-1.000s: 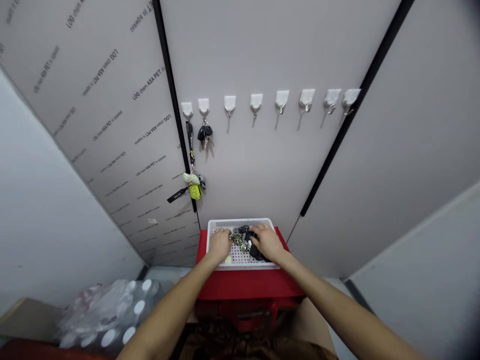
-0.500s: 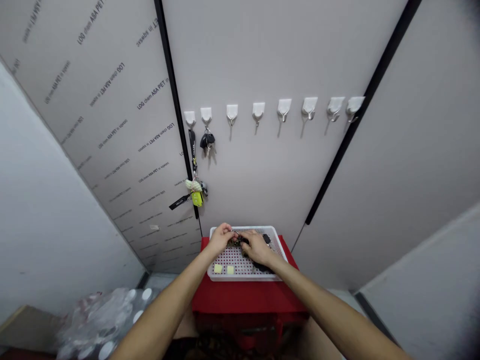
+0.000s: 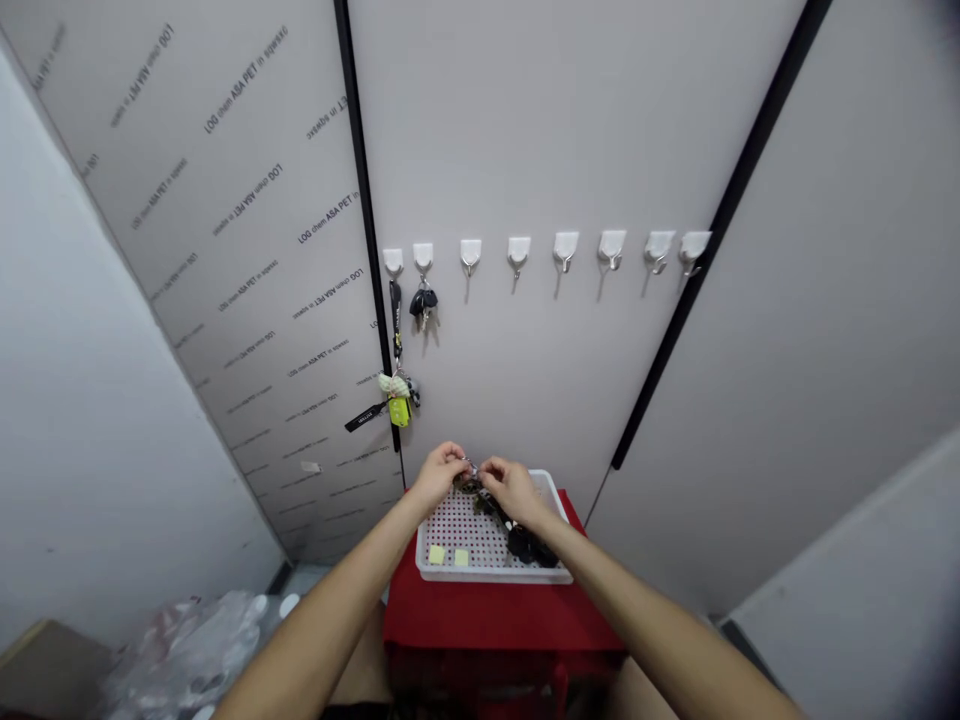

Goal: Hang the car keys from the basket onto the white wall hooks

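Over the far part of a white perforated basket (image 3: 495, 575), my left hand (image 3: 441, 474) and my right hand (image 3: 513, 490) work close together. Between their closed fingertips is a bunch of keys (image 3: 470, 484), dark and metallic, with a ring at the top; its details are too small to tell. Both hands pinch this bunch, left on one side and right on the other. Below my right hand, black items (image 3: 526, 545) lie in the basket, partly hidden by the wrist. Two pale yellow squares (image 3: 436, 554) rest in the basket's near left corner.
A red cloth-covered stand (image 3: 495, 615) bears the basket. On the wall ahead runs a row of several white hooks (image 3: 518, 250). Keys with a lime-green tag (image 3: 399, 410) hang from the leftmost, black-headed keys (image 3: 424, 303) from the second. Plastic-wrapped bottles (image 3: 202, 650) stand low left.
The view has tilted up, so the hooks sit lower in the picture. Both hands have lifted slightly from the basket with the keys, and more of the black items shows.
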`<state>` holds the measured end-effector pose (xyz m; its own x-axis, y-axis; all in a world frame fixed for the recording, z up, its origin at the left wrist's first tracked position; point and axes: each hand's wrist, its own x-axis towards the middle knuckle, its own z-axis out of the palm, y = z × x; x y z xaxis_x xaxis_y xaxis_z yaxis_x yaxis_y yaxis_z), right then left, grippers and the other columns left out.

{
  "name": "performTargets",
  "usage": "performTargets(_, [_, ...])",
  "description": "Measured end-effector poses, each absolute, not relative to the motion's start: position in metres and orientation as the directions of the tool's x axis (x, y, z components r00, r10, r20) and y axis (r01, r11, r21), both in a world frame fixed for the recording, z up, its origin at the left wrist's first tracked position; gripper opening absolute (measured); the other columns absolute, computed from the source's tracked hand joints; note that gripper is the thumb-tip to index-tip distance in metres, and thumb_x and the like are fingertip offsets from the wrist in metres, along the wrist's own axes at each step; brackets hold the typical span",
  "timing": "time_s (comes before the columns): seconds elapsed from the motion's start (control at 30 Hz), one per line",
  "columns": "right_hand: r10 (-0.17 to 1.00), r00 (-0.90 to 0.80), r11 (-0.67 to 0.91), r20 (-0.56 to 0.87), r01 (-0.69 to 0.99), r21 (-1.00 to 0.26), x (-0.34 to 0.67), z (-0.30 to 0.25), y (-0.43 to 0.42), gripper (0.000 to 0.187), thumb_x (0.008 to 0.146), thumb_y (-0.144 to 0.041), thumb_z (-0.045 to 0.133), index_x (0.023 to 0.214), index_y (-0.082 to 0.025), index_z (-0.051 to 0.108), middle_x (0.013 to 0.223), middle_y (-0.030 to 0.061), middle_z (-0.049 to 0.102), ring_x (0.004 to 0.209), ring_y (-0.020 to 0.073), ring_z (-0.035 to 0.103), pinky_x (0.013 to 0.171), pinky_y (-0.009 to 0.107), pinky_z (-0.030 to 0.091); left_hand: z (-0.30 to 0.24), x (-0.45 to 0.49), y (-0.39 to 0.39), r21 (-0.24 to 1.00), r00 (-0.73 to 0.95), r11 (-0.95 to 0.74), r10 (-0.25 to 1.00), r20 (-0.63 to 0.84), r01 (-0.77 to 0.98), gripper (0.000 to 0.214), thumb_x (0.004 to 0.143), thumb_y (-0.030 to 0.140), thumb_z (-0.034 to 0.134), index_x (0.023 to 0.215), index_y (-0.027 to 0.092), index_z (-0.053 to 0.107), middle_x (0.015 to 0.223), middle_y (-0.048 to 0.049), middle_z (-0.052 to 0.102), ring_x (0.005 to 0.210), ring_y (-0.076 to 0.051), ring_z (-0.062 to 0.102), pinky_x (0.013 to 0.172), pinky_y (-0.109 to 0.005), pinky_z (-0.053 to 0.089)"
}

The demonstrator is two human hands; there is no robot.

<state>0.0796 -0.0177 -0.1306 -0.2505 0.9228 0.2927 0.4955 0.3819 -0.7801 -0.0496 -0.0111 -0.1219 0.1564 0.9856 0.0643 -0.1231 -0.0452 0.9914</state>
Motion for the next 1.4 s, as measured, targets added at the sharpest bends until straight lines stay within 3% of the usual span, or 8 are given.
performTargets(0.2, [0.936,-0.215,0.349,0.278,0.47,-0.811,0.082,-0.102,-0.01,0.014,0.065,-0.024,0.035,0.061,-0.015,0.045,0.049,-0.0028,0.049,0.046,0.0074,0.044,0.048,0.019,0.035,-0.116,-0.058,-0.007,0.958,0.016,-0.201,0.979,0.202,0.205,0.007,0.055,0.008,0.046,0.059,0.014,0.045,0.053,0.0037,0.049,0.052,-0.006,0.045,0.054,-0.018,0.035])
performTargets(0.37, [0.895,-0.211,0.447,0.394,0.41,-0.795,0.073,-0.054,0.002,0.011,0.063,-0.023,0.037,0.058,-0.016,0.044,0.047,-0.0033,0.049,0.045,0.0074,0.045,0.05,0.02,0.038,-0.088,-0.044,-0.006,0.921,0.151,-0.384,0.916,0.372,0.063,0.015,0.062,0.015,0.046,0.077,0.013,0.047,0.075,-0.003,0.055,0.07,-0.01,0.049,0.065,-0.022,0.038])
performTargets(0.57, [0.86,-0.075,0.508,0.504,0.044,-0.86,0.055,0.017,0.019,0.008,0.06,-0.023,0.043,0.06,-0.015,0.043,0.05,-0.0039,0.05,0.045,0.0069,0.049,0.051,0.022,0.042,-0.019,-0.043,0.012,0.882,-0.086,-0.468,0.877,0.472,0.064,0.012,0.063,0.015,0.045,0.074,0.012,0.049,0.077,-0.0046,0.056,0.072,-0.01,0.049,0.068,-0.022,0.037])
performTargets(0.77, [0.822,0.089,0.569,0.563,-0.087,-0.818,0.041,0.071,0.031,0.005,0.06,-0.019,0.043,0.059,-0.014,0.044,0.051,-0.005,0.05,0.041,0.0046,0.048,0.047,0.02,0.043,0.04,-0.044,0.025,0.848,-0.22,-0.514,0.819,0.53,0.128,0.017,0.063,0.019,0.046,0.077,0.011,0.052,0.078,-0.0045,0.057,0.071,-0.01,0.05,0.066,-0.022,0.038])
performTargets(1.2, [0.88,0.166,0.442,0.445,0.054,-0.895,0.035,0.089,0.054,0.009,0.06,-0.01,0.044,0.052,-0.015,0.043,0.037,-0.0048,0.045,0.038,0.0083,0.048,0.039,0.021,0.042,0.051,-0.042,0.047,0.866,-0.274,-0.366,0.843,0.464,0.34,0.018,0.063,0.02,0.046,0.075,0.012,0.056,0.072,-0.0054,0.058,0.069,-0.013,0.051,0.066,-0.025,0.038])
performTargets(1.27, [0.862,0.174,0.468,0.476,0.091,-0.879,0.038,0.084,0.056,0.005,0.06,-0.011,0.043,0.059,-0.015,0.046,0.041,-0.0042,0.048,0.041,0.0086,0.05,0.043,0.022,0.043,0.048,-0.042,0.042,0.861,-0.249,-0.362,0.852,0.461,0.356,0.02,0.062,0.017,0.047,0.079,0.011,0.055,0.076,-0.0063,0.058,0.072,-0.014,0.051,0.067,-0.026,0.038])
performTargets(1.4, [0.763,0.189,0.574,0.618,0.241,-0.783,0.054,0.059,0.052,0.016,0.06,-0.016,0.043,0.073,-0.014,0.051,0.061,-0.0005,0.055,0.054,0.0081,0.052,0.055,0.024,0.043,0.026,-0.043,0.03,0.866,-0.176,-0.368,0.88,0.442,0.338,0.032,0.06,0.013,0.048,0.092,0.009,0.05,0.085,-0.0092,0.057,0.076,-0.015,0.05,0.069,-0.026,0.038])
